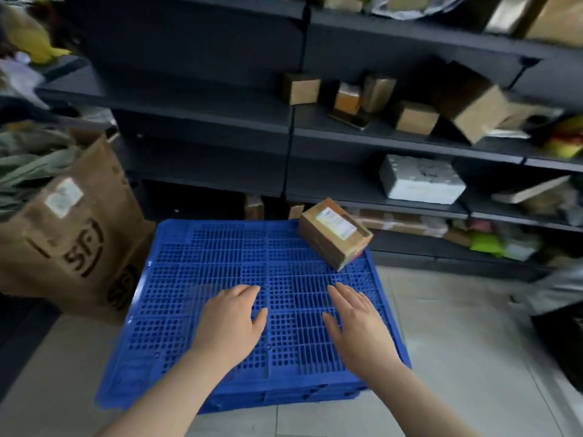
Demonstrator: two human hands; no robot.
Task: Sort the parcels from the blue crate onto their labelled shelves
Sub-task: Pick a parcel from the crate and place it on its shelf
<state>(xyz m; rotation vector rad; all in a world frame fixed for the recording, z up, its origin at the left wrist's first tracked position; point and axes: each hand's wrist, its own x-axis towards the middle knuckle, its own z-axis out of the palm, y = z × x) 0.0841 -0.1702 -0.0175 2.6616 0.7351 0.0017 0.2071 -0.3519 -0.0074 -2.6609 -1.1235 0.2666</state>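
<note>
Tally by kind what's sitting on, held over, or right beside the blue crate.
Cardboard parcel on the blue crate: 1
Hands over it: 2, left hand and right hand
Brown paper bag beside it: 1
Total: 4

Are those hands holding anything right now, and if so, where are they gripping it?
Nothing is held. The left hand and right hand hover open above the blue crate.
</note>
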